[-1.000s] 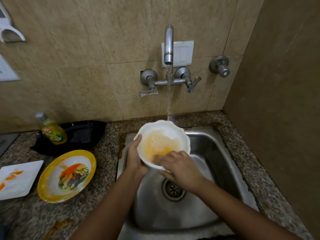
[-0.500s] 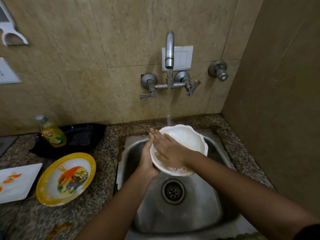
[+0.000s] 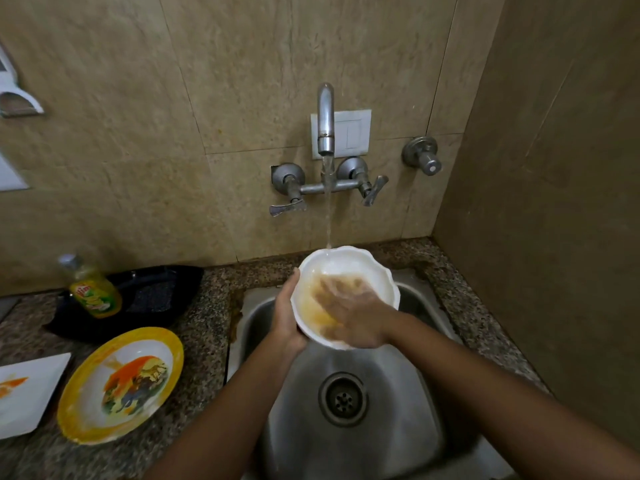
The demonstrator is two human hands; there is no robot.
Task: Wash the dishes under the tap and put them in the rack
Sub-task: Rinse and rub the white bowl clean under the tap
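L hand (image 3: pixel 285 318) grips white scalloped bowl (image 3: pixel 377 271) at 9 o'clock; R hand's fingers (image 3: pixel 332 292), splayed flat, now back scrubbing inside; orange residue remains, rinse unfinished

Left hand (image 3: pixel 285 320) grips the white bowl (image 3: pixel 374 271) under the tap (image 3: pixel 326 123); right hand (image 3: pixel 349 306) blurred inside it.
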